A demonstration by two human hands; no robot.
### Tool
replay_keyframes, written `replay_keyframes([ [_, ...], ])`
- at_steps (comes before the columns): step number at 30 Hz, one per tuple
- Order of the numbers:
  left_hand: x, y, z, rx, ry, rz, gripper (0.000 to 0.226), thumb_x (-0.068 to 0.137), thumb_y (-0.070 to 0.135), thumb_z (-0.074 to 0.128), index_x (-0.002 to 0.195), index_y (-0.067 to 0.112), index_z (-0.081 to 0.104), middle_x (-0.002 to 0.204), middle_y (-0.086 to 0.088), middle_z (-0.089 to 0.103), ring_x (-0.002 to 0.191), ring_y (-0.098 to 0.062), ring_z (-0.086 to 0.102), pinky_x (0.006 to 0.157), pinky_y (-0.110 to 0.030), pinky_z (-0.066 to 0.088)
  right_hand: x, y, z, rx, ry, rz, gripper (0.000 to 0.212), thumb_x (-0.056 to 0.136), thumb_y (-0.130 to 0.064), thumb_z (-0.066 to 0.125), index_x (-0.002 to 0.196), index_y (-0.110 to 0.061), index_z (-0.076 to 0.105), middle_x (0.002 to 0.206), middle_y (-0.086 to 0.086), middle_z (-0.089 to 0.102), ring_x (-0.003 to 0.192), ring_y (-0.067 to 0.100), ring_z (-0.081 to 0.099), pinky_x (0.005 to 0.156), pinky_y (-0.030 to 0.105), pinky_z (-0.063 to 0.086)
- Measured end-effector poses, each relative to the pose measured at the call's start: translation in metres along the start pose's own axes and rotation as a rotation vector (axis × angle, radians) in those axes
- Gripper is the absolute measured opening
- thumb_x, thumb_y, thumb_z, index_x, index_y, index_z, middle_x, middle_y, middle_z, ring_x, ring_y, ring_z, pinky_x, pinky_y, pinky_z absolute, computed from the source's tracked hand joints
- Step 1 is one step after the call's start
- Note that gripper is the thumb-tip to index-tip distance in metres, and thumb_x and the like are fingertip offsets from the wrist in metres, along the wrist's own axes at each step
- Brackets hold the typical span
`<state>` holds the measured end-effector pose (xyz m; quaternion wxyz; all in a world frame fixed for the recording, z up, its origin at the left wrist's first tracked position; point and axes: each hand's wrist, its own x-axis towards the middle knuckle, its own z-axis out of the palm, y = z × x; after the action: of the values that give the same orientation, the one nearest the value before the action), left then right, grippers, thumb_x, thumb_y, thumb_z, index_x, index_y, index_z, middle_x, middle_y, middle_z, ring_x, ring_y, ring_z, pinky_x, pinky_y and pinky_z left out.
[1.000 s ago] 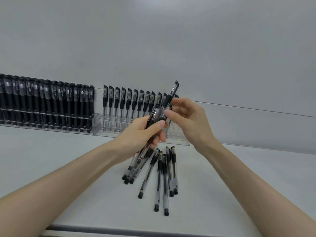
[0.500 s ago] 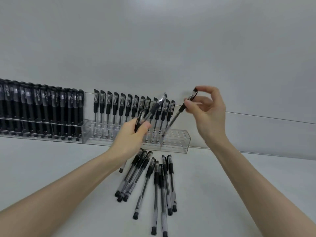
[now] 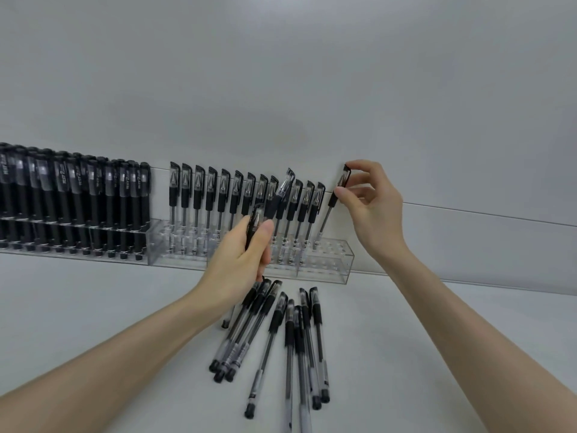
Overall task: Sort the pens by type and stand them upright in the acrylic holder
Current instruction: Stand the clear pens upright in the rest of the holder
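Two hands hover at a clear acrylic holder (image 3: 331, 260) set against the wall. I see the right hand (image 3: 371, 207) pinching a pen (image 3: 335, 201) at its black cap and grip, between thumb and fingers. The barrel is tilted, with the tip at a hole near the holder's right end. The left hand (image 3: 240, 260) curls around a bundle (image 3: 282, 192) with transparent barrels and black rubber grips. Matching loose pens (image 3: 290, 339) lie fanned on the white table (image 3: 406, 339). Matte black pens (image 3: 78, 198) fill the left section.
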<state>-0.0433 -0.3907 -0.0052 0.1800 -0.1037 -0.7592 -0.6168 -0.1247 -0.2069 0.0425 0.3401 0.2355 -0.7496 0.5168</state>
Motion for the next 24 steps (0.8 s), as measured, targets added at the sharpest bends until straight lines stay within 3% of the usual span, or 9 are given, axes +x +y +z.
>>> replay_keyframes([
  [2,0.0,0.0,0.001,-0.038,-0.025,0.003,0.032,0.098,0.034,0.04,0.09,0.006,0.051,0.059,0.001,0.05,0.049,-0.014,0.041,0.051,-0.032,0.039,-0.004,0.005,0.001,-0.042,-0.031,0.012,0.029,0.083,-0.003,0.069,0.105,-0.02,0.061,0.077,-0.009,0.059,0.069,0.001,0.056,0.069,0.011,0.043],
  [5,-0.001,0.001,0.003,-0.103,-0.047,-0.018,0.023,0.099,0.033,0.04,0.098,0.013,0.052,0.054,0.005,0.044,0.042,-0.009,0.032,0.04,-0.023,0.028,-0.006,0.008,0.0,-0.078,-0.046,0.014,0.029,0.083,-0.004,0.069,0.106,-0.021,0.064,0.076,-0.005,0.063,0.071,0.002,0.059,0.071,0.01,0.044],
  [9,-0.001,0.002,0.003,-0.17,-0.045,-0.069,0.021,0.099,0.034,0.041,0.096,0.018,0.054,0.053,0.006,0.04,0.039,-0.006,0.028,0.037,-0.016,0.024,-0.002,0.006,-0.001,-0.144,-0.085,0.027,0.027,0.083,-0.004,0.069,0.105,-0.02,0.066,0.074,-0.004,0.064,0.077,0.017,0.064,0.076,0.022,0.05],
  [12,0.0,0.003,0.003,-0.22,-0.051,-0.117,0.02,0.099,0.027,0.042,0.101,0.013,0.056,0.056,0.005,0.043,0.041,-0.006,0.029,0.038,-0.017,0.023,-0.004,0.007,0.0,-0.224,-0.111,0.026,0.025,0.084,-0.005,0.068,0.103,-0.02,0.068,0.076,-0.003,0.065,0.077,0.019,0.064,0.082,0.036,0.051],
  [16,-0.002,0.003,0.002,-0.222,-0.077,-0.121,0.019,0.099,0.028,0.042,0.101,0.014,0.055,0.06,0.004,0.046,0.043,-0.008,0.028,0.04,-0.022,0.02,-0.011,0.006,-0.001,-0.266,-0.096,0.01,0.027,0.085,-0.009,0.068,0.109,-0.021,0.065,0.08,-0.002,0.064,0.071,0.015,0.059,0.079,0.036,0.051],
  [19,-0.003,0.005,0.002,-0.213,-0.111,-0.097,0.019,0.097,0.029,0.045,0.103,0.015,0.056,0.059,0.002,0.045,0.042,-0.008,0.027,0.037,-0.018,0.02,-0.021,-0.01,-0.001,-0.105,-0.075,0.056,0.025,0.088,-0.016,0.066,0.113,-0.021,0.061,0.084,-0.002,0.064,0.071,0.012,0.06,0.072,0.024,0.049],
  [22,-0.006,0.006,0.005,-0.219,-0.156,-0.061,0.017,0.096,0.026,0.049,0.103,0.012,0.057,0.059,-0.001,0.043,0.04,-0.006,0.029,0.036,-0.016,0.023,-0.034,-0.025,0.006,0.148,-0.184,0.125,0.027,0.087,-0.019,0.069,0.113,-0.015,0.061,0.091,0.003,0.071,0.085,0.016,0.068,0.079,0.031,0.054],
  [24,-0.007,0.006,0.006,-0.207,-0.17,-0.045,0.015,0.095,0.023,0.052,0.1,0.01,0.056,0.058,-0.002,0.043,0.039,-0.006,0.03,0.036,-0.015,0.024,-0.042,-0.03,0.011,0.292,-0.225,0.195,0.033,0.085,-0.013,0.07,0.115,-0.007,0.058,0.091,0.006,0.073,0.083,0.015,0.069,0.08,0.032,0.055],
])
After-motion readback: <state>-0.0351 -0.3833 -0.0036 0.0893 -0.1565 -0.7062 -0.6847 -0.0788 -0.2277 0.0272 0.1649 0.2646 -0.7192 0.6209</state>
